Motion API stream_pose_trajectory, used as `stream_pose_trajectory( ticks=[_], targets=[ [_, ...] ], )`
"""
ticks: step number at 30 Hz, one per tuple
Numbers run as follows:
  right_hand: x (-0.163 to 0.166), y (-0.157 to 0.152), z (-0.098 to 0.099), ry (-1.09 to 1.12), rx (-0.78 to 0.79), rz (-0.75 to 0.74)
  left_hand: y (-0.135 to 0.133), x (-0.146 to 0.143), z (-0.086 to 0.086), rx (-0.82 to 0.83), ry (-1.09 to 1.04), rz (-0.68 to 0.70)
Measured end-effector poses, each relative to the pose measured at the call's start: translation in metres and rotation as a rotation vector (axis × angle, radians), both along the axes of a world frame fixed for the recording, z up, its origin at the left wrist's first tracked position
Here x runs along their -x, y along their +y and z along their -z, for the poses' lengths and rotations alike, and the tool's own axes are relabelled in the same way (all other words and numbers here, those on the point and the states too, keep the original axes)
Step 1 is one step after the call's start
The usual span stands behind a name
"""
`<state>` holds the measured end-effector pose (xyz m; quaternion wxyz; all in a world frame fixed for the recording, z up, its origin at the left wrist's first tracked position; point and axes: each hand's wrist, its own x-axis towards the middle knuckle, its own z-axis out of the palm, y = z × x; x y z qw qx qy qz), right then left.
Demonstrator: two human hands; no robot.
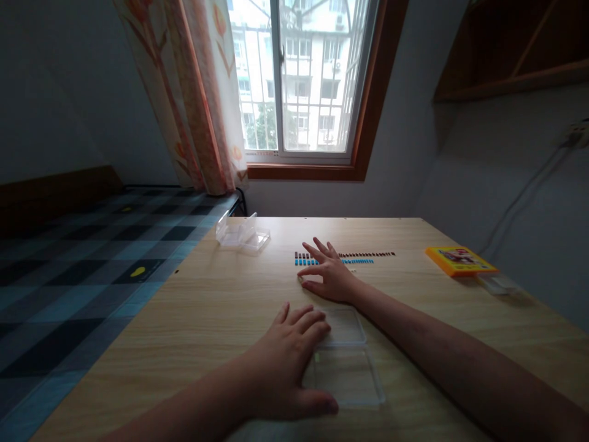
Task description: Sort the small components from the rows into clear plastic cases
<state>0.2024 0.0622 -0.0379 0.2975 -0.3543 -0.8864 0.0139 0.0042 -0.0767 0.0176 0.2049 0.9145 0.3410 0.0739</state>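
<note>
My right hand (327, 273) reaches out over the table, its thumb and index finger pinched at a tiny pale piece (300, 279) while the other fingers spread. Beneath and beside those fingers run a row of small dark brown pieces (368, 255) and a row of small blue pieces (363, 261). Part of both rows is hidden by the hand. A few pale pieces (352, 271) lie just right of it. My left hand (294, 350) is open, fingertips over the edge of an open clear plastic box (350, 377), whose inside is partly covered by the hand.
On the wooden table (207, 344), more clear plastic boxes (243, 236) stand at the far left. An orange and yellow box (460, 261) lies at the right, beside a small clear container (497, 283). A bed with a checked cover (151, 245) adjoins the left edge.
</note>
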Motion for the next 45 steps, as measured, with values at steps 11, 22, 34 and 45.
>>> stream_pose_trajectory(
  ticks=[11, 22, 34, 45],
  targets=[
    [-0.004, -0.006, -0.006, 0.077, -0.041, -0.018, 0.001, -0.002, -0.002, 0.003, 0.016, 0.003],
    [-0.053, -0.112, -0.052, 0.146, -0.066, -0.076, 0.002, 0.0, 0.013, -0.05, 0.035, -0.04],
    [-0.05, -0.137, -0.034, -0.18, 0.174, -0.137, 0.007, -0.002, 0.018, -0.087, 0.036, -0.025],
    [-0.062, -0.143, -0.049, -0.222, 0.102, -0.223, 0.007, 0.0, 0.023, -0.084, -0.029, -0.013]
  ],
)
